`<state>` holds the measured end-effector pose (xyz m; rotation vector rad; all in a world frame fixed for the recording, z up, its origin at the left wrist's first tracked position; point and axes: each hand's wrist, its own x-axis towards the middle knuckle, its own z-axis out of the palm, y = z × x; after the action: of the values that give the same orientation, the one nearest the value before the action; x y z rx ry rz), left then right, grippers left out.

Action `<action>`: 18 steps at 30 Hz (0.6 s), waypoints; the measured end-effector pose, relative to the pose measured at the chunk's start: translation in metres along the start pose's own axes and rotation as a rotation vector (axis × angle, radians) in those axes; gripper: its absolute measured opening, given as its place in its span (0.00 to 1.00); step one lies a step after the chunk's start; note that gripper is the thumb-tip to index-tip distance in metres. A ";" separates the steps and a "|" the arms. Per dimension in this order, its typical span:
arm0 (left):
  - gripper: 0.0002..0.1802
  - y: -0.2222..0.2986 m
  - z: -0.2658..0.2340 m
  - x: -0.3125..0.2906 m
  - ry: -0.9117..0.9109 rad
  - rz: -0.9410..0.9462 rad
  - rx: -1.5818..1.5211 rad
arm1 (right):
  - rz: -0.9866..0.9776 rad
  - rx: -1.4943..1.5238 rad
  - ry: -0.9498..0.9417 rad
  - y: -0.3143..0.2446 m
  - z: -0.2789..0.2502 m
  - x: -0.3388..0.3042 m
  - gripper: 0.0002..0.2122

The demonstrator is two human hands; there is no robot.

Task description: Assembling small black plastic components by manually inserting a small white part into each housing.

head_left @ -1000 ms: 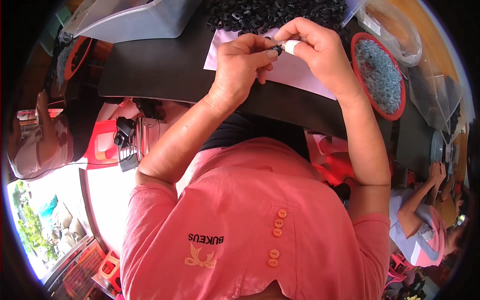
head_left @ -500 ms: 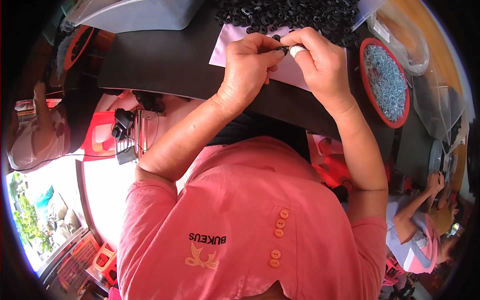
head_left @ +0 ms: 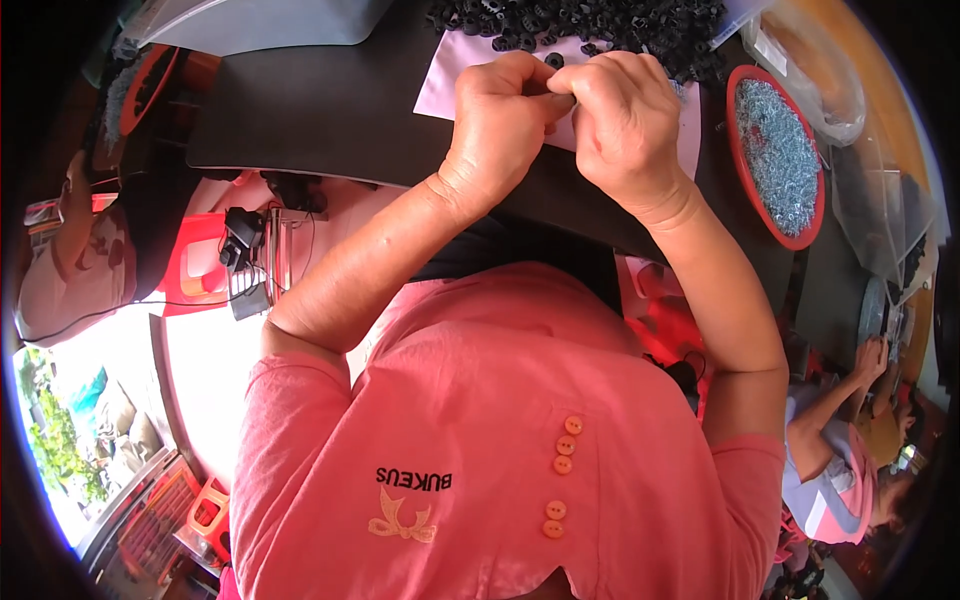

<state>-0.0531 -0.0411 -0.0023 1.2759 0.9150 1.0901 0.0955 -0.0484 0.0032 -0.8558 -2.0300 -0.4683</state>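
My left hand [head_left: 500, 120] and my right hand [head_left: 630, 125] meet fingertip to fingertip above a pale pink sheet [head_left: 450, 72] on the dark table. Both are closed in a pinch around a small black plastic part, mostly hidden by the fingers; only a dark bit shows between them. Just beyond the fingertips lies another small black plastic piece [head_left: 555, 61]. A large heap of similar black parts [head_left: 620, 22] spreads over the far edge of the sheet.
Right of my hands stands a red round tray [head_left: 737, 130] of small silvery metal pieces. Behind it is a clear plastic bag [head_left: 835, 100]. A grey bin [head_left: 270, 25] occupies the far left of the dark table [head_left: 300, 120]. Other people [head_left: 830, 460] sit at the right.
My right hand has turned inward and its fingers have curled over, hiding the white covering on its thumb. Both hands stay together at nearly the same place.
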 end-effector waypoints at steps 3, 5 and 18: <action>0.03 -0.001 -0.001 0.001 0.008 0.017 0.058 | -0.034 -0.042 -0.002 -0.002 0.002 -0.002 0.11; 0.03 -0.004 -0.002 0.000 0.011 0.028 0.069 | -0.042 -0.044 -0.001 -0.003 0.004 -0.005 0.11; 0.06 0.002 -0.006 -0.004 -0.015 -0.045 -0.170 | 0.292 0.255 0.048 -0.009 -0.009 -0.002 0.20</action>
<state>-0.0601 -0.0436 -0.0009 1.1176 0.8185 1.0977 0.0947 -0.0611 0.0065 -0.9514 -1.8328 -0.0650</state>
